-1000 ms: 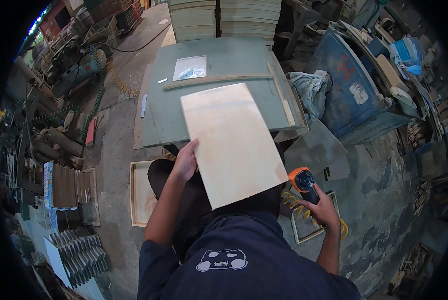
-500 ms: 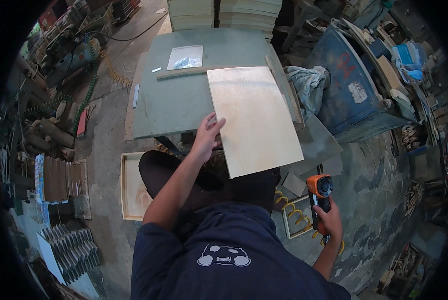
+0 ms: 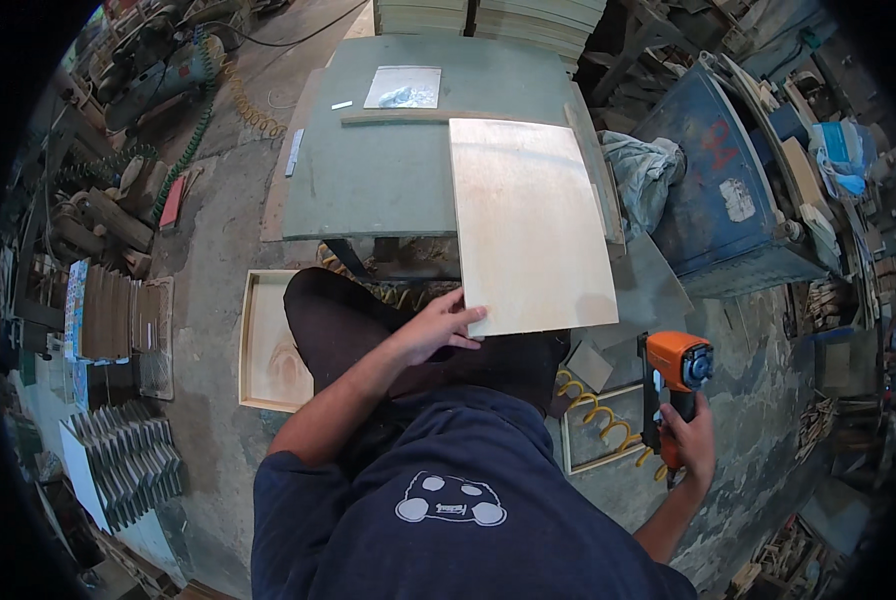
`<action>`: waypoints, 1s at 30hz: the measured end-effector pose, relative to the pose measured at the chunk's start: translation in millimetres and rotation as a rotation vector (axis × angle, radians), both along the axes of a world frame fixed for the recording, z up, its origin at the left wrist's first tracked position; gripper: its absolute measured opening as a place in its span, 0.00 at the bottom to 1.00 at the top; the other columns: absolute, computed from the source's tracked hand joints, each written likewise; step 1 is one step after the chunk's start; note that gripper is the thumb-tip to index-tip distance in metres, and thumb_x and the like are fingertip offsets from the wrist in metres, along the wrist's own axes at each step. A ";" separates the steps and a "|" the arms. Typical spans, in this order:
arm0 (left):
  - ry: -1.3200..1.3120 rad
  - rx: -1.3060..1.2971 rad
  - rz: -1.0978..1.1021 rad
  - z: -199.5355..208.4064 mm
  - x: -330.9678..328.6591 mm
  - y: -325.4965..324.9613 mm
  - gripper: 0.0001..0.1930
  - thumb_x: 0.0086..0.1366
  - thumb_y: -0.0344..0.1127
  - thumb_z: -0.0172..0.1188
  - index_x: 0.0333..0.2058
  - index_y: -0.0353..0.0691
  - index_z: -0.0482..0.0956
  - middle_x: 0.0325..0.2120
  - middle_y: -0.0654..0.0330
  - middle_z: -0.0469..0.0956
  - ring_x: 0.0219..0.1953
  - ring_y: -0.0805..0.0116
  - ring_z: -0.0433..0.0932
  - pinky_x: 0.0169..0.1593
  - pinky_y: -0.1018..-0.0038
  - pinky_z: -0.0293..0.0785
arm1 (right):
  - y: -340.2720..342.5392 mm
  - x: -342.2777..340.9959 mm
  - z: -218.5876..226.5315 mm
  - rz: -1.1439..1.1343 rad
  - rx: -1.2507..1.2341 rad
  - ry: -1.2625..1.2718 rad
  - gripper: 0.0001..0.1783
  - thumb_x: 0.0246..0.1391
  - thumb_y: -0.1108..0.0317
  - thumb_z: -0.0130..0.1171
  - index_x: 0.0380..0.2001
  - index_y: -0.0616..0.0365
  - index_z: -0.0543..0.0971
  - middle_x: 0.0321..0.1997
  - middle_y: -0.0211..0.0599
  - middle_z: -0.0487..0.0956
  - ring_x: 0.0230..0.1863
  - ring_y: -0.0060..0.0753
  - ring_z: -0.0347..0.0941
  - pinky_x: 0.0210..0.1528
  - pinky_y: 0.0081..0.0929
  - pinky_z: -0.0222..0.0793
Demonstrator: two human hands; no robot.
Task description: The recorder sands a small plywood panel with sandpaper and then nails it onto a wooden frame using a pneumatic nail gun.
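Observation:
A pale, thin wooden panel [image 3: 533, 225] lies partly on the green-grey worktable [image 3: 368, 190], its near end jutting over my lap. My left hand [image 3: 446, 326] grips the panel at its near left corner, thumb on top and fingers beneath. Out to the right, clear of the panel, my right hand [image 3: 692, 440] is wrapped round the handle of an orange and black nail gun [image 3: 680, 362]. A yellow coiled air hose [image 3: 598, 413] trails beside the gun. Along the table behind the panel runs a wooden strip [image 3: 398, 119].
A small plastic bag [image 3: 404, 88] lies at the table's back. Beside my left leg a shallow wooden tray [image 3: 246, 340] rests on the floor; a wooden frame [image 3: 608, 463] lies at right. A blue metal bin [image 3: 728, 190] with grey cloth [image 3: 648, 175] stands right of the table.
My left hand has slid down the panel's left edge to its near corner, and the panel sits straighter. The nail gun has come up a little and tilted. The whole view has shifted slightly.

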State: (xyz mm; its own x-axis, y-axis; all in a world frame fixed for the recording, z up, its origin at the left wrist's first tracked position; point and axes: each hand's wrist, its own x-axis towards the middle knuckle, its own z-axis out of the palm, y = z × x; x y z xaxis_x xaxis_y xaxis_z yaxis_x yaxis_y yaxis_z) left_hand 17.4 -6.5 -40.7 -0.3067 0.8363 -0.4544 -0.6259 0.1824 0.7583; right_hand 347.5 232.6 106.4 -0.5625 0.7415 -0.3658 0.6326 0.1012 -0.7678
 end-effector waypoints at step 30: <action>-0.037 0.122 0.049 -19.7 -33.9 -12.1 0.15 0.67 0.38 0.56 0.44 0.32 0.76 0.27 0.69 0.69 0.25 0.83 0.70 0.41 0.76 0.82 | -84.0 -297.4 81.9 1.152 -0.003 -0.688 0.36 0.62 0.38 0.45 0.48 0.65 0.76 0.20 0.29 0.73 0.22 0.18 0.70 0.25 0.20 0.69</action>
State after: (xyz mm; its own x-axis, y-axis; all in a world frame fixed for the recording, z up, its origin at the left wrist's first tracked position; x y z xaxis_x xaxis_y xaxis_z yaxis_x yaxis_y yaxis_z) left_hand -16.5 -18.6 -60.4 -0.3339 0.8703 -0.3621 -0.6594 0.0589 0.7495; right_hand 50.1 148.6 188.3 -0.5640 -0.0286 -0.8253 0.4432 0.8327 -0.3318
